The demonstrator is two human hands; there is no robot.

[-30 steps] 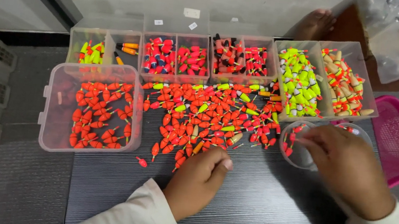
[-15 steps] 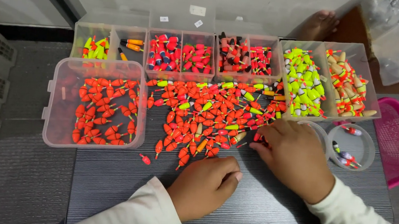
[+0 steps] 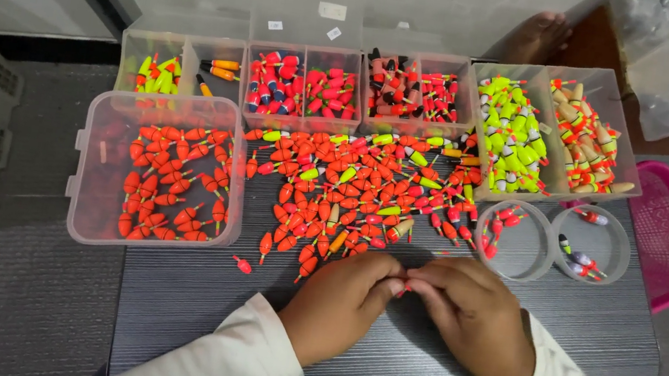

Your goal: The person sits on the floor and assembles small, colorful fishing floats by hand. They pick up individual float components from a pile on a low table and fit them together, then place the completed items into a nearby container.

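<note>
Head view: left hand (image 3: 339,302) and right hand (image 3: 478,323) meet fingertip to fingertip, pinched together on a small red fishing float (image 3: 405,289) just below the loose float pile (image 3: 352,191); a light, steady pinch suits it best.

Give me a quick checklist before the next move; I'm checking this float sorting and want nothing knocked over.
1. Left hand and right hand meet at the fingertips: ok.
2. Float pinched between them: cannot tell, mostly hidden.
3. Loose pile on the table, clear of the edge: ok.
4. Stray float outside the pile: not ok.
5. Round cups upright: ok.
6. Left bin open, with room: ok.
</note>
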